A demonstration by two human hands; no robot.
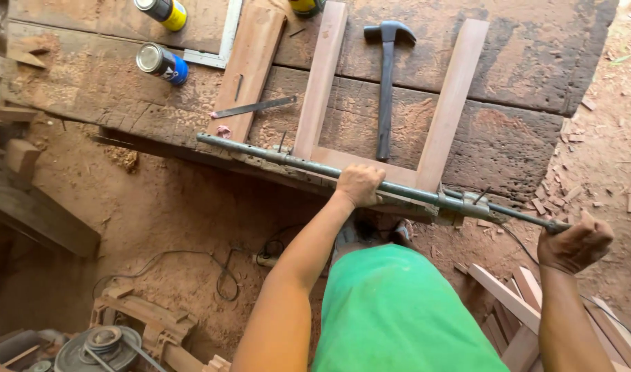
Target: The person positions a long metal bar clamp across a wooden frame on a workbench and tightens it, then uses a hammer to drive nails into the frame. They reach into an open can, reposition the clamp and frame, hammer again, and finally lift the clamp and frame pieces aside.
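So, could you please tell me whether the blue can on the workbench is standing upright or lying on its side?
Lying on its side: the blue can rests lengthwise on the workbench, its round metal end facing the camera.

- One view only, from a camera worn on the person's head.
- It looks steeply down and forward, over the person's own arms and lap.
- The worktop (522, 62) fills the upper half, at arm's reach; the dirt floor (177, 213) lies below it.
- Both hands sit mid-frame, close to the lens.
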